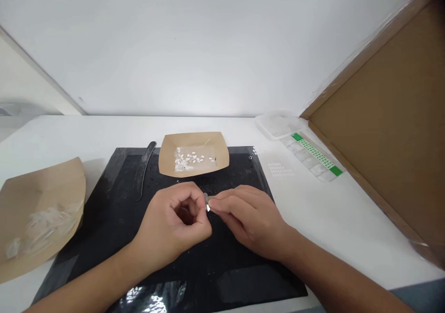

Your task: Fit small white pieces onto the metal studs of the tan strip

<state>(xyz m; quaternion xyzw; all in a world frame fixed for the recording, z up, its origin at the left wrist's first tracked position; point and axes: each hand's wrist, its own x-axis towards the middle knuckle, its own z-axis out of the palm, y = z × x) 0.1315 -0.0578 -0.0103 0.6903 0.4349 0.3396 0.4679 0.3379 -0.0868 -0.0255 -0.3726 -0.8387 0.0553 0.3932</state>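
Note:
Above the middle of a black mat, my two hands meet at their fingertips. My left hand is closed, with thumb and forefinger pinched together. My right hand also pinches, its thumb and forefinger pointing left. Between the fingertips a small shiny silvery piece shows; most of it is hidden, so its kind is unclear. Just beyond my hands stands a brown paper tray, with small white oval pieces in it.
A black curved strip-like tool lies left of the tray. Another paper tray at far left holds clear plastic pieces. To the right are white stickers, a green-edged clear packet, a plastic lid and a cardboard wall.

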